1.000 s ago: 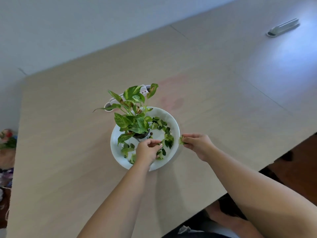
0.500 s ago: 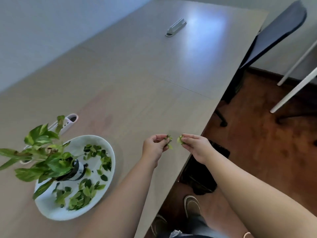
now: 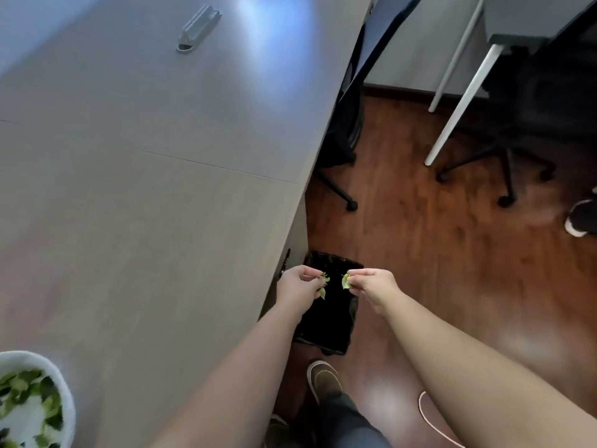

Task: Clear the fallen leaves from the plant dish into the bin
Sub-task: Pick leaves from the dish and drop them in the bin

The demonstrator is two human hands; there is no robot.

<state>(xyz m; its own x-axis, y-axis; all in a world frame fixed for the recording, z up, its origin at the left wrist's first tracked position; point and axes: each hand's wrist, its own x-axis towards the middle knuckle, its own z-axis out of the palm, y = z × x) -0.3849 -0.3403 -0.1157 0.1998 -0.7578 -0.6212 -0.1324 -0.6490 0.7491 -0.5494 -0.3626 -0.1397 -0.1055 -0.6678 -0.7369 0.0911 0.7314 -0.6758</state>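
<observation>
Both hands hover past the counter's edge, directly over a black bin (image 3: 326, 305) on the wooden floor. Left hand (image 3: 298, 289) pinches a few small green leaves (image 3: 323, 282) between thumb and fingertips; right hand (image 3: 371, 286) pinches another leaf (image 3: 346, 281) the same way. Far behind, at the lower left corner, the white plant dish (image 3: 66, 412) sits on the grey counter (image 3: 155, 205), with more fallen leaves (image 3: 26, 392) inside. One brown shoe (image 3: 323, 379) stands just beside the bin.

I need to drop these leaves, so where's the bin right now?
The bin sits on the floor beside the table's right edge, directly below both hands, just ahead of the brown shoe.
</observation>
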